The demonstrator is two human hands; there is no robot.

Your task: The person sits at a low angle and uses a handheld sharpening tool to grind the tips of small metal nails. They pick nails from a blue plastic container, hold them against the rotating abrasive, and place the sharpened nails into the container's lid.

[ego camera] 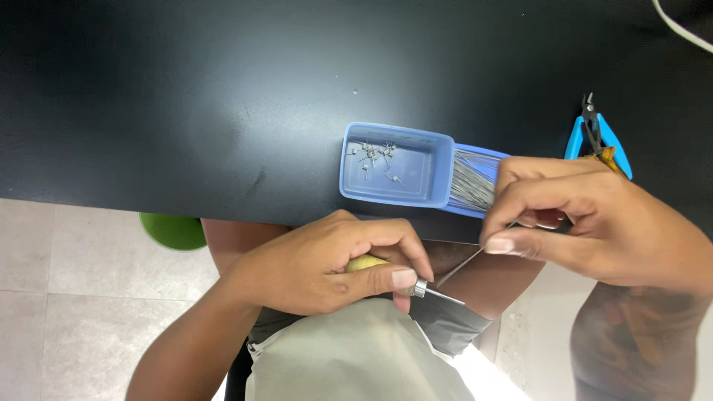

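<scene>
While left hand grips yellow-handled tool, right hand pinches thin wire.

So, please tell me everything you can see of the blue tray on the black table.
The blue tray looks like plastic, rectangular with rounded corners. It lies flat near the front edge of the black table. Its larger left compartment holds a few small bent wire pieces. A narrower section on the right holds a bundle of straight thin wires. The right hand covers its right end; whether it touches is unclear.
</scene>
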